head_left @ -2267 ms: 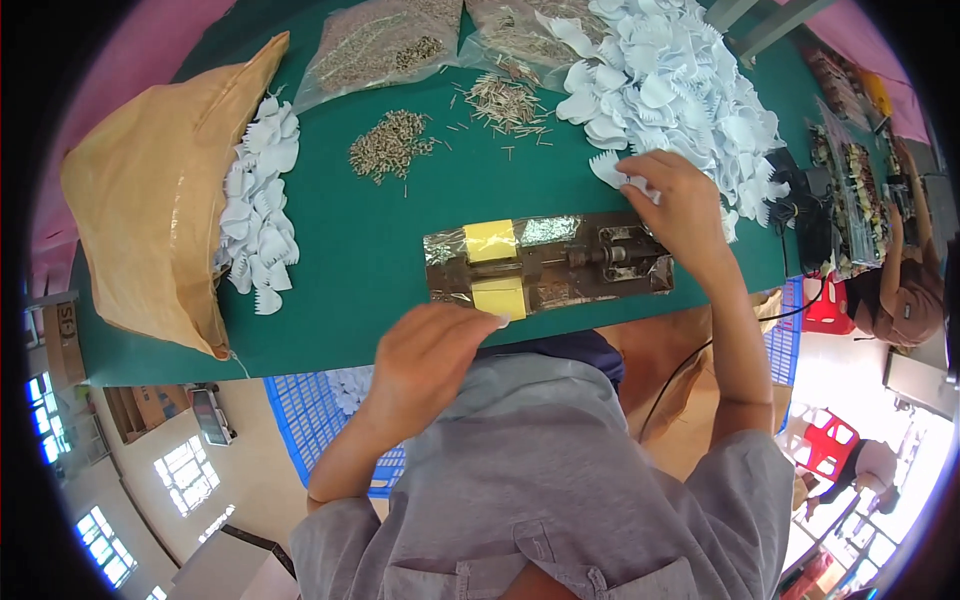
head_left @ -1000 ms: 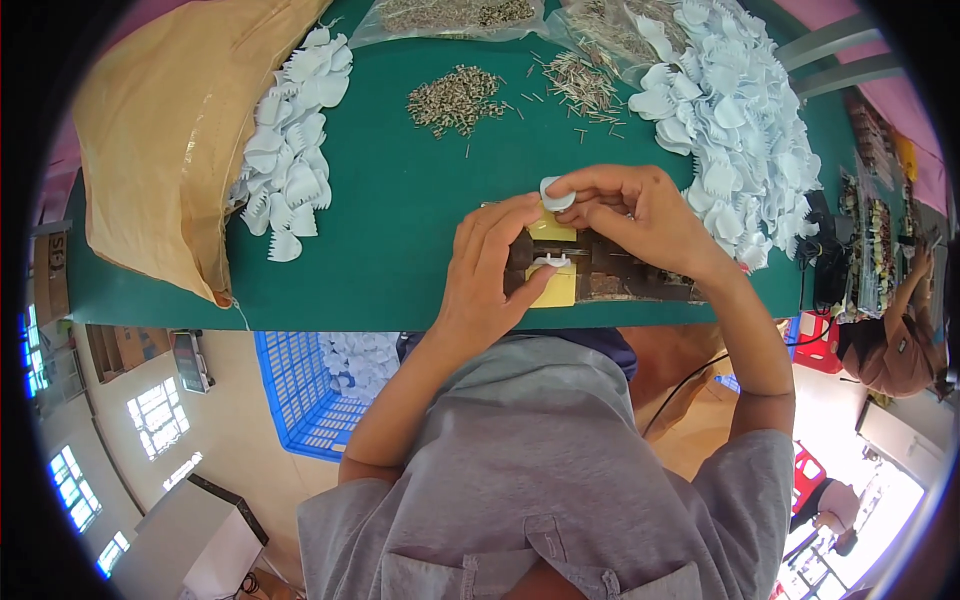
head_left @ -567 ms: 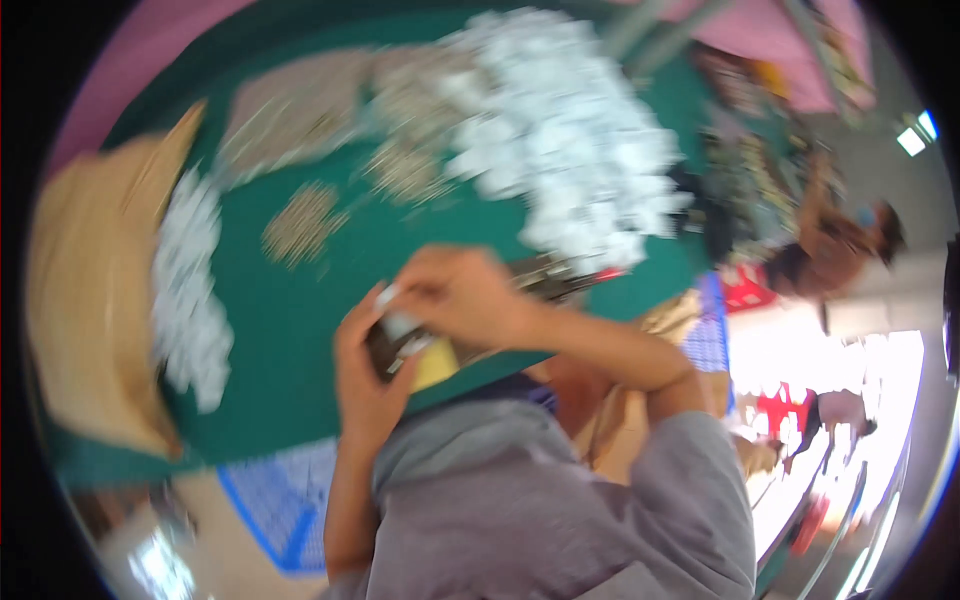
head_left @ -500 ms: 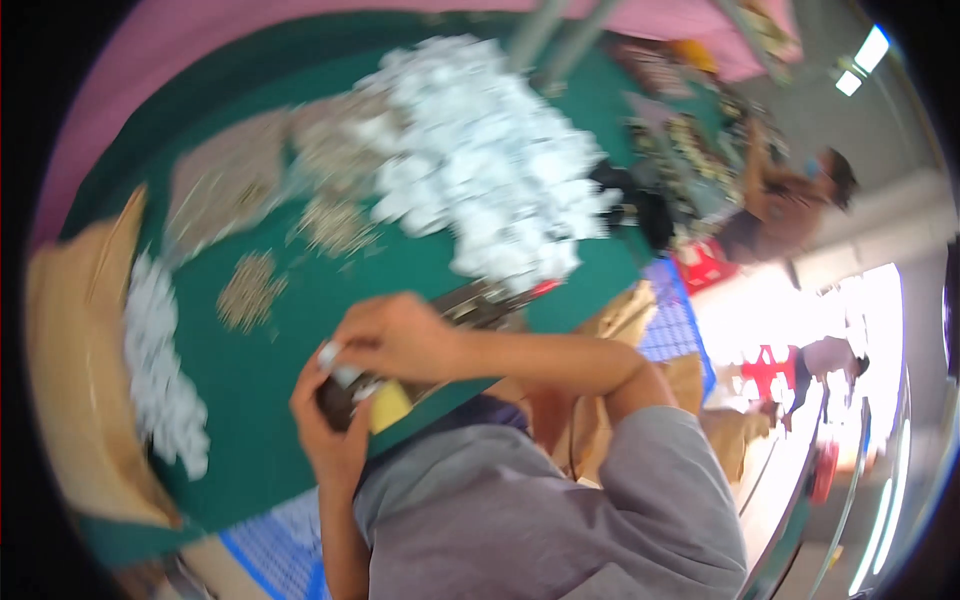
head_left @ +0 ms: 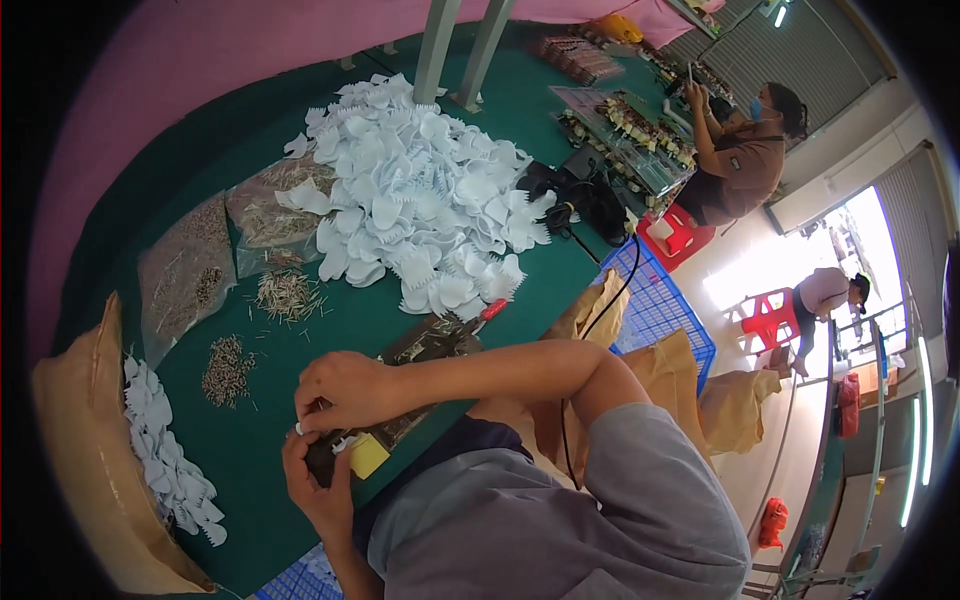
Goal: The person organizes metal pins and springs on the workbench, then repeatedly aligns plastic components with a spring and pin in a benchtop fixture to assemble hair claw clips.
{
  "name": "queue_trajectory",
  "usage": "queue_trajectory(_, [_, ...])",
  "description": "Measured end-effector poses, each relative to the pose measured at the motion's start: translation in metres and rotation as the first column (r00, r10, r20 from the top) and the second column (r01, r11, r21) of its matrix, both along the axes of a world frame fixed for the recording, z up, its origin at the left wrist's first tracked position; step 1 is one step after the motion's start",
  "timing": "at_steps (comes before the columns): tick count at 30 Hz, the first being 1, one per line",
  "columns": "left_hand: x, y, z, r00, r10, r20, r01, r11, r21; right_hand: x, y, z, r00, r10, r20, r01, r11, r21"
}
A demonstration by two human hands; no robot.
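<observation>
My left hand [head_left: 315, 495] is curled around the near end of a dark block [head_left: 322, 462] at the table's front edge. Its thumb lies beside a yellow pad [head_left: 369, 456] on that block. My right hand [head_left: 345, 390] reaches across from the right, fingers bent closed over the block's far side. What its fingertips pinch is hidden from me. A small white bit [head_left: 298, 428] shows where the two hands' fingers meet. More white shows on the block by the left thumb. Behind my right wrist lies a dark tool with a red-tipped handle [head_left: 494, 309].
Toothed white plastic pieces [head_left: 400, 190] form a large heap; more spill from a brown paper sack [head_left: 85, 440]. Piles of small pins [head_left: 288, 295] and short metal parts [head_left: 228, 372] lie near clear bags [head_left: 185, 260]. A blue basket [head_left: 690, 345] stands right. Two people are beyond.
The view has shifted and sharpened. My right fingers have moved down over the block's far side, and the white piece formerly visible between my hands is now mostly covered.
</observation>
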State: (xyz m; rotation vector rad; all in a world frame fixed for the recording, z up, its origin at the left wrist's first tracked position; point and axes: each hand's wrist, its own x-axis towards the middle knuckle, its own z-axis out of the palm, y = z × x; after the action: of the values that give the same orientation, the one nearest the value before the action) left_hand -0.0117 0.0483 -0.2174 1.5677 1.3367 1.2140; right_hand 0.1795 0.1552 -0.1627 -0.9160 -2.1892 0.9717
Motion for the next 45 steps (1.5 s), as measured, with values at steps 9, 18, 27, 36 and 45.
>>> queue_trajectory(9, [0.009, -0.004, 0.01, 0.996, 0.028, -0.081, -0.024, 0.999, 0.046, -0.006, 0.018, 0.02, 0.973, 0.156, 0.173, -0.125, 0.976, -0.177])
queue_trajectory(18, [0.006, 0.002, 0.004, 1.0, 0.006, -0.004, -0.006, 0.995, 0.101, 0.003, -0.016, -0.004, 1.0, 0.007, -0.003, -0.007, 0.996, -0.088])
queue_trajectory(27, [0.006, 0.0, 0.008, 0.999, 0.009, 0.031, -0.012, 0.996, 0.09, 0.004, -0.02, 0.008, 0.99, 0.045, 0.137, -0.075, 0.972, 0.223])
queue_trajectory(36, [0.01, 0.003, 0.008, 1.0, -0.004, -0.028, 0.007, 0.993, 0.117, 0.017, -0.01, 0.031, 0.98, 0.139, 0.141, -0.157, 0.979, 0.128])
queue_trajectory(45, [0.003, 0.003, 0.005, 0.998, -0.038, -0.044, 0.042, 0.995, 0.096, 0.015, -0.014, 0.026, 0.958, 0.185, 0.22, -0.198, 0.979, 0.04])
